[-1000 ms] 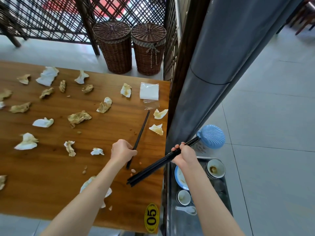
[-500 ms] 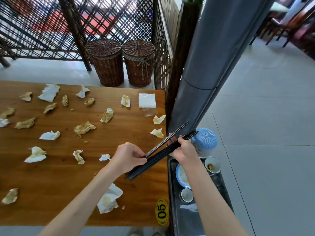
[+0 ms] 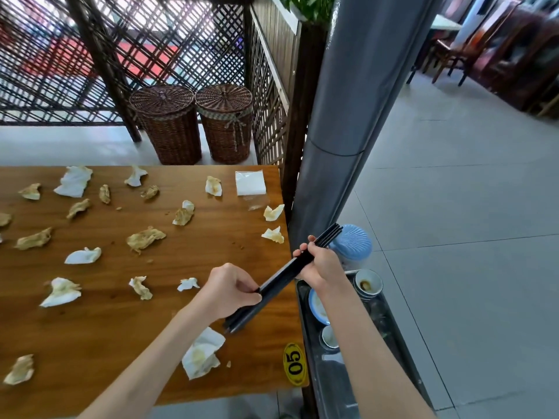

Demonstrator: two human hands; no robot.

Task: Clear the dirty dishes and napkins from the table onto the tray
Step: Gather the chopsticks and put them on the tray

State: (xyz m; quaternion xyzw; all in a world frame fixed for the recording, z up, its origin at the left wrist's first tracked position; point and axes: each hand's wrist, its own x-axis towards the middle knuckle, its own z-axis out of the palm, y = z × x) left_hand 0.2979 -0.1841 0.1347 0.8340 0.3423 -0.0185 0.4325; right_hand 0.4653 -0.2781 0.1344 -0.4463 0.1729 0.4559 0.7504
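Both hands grip one bundle of black chopsticks (image 3: 284,275) above the surface (image 3: 121,322) edge: left hand (image 3: 230,291) near the lower end, right hand (image 3: 320,264) nearer the upper. Chopstick count cannot be told. Crumpled napkins (image 3: 145,237) lie scattered. The right forearm partly hides the tray (image 3: 332,385) dishes (image 3: 367,282).

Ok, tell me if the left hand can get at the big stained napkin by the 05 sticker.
Probably not yet: the left hand grips the black chopsticks together with the right hand. The napkin lies uncovered just below it, so nothing else blocks it.
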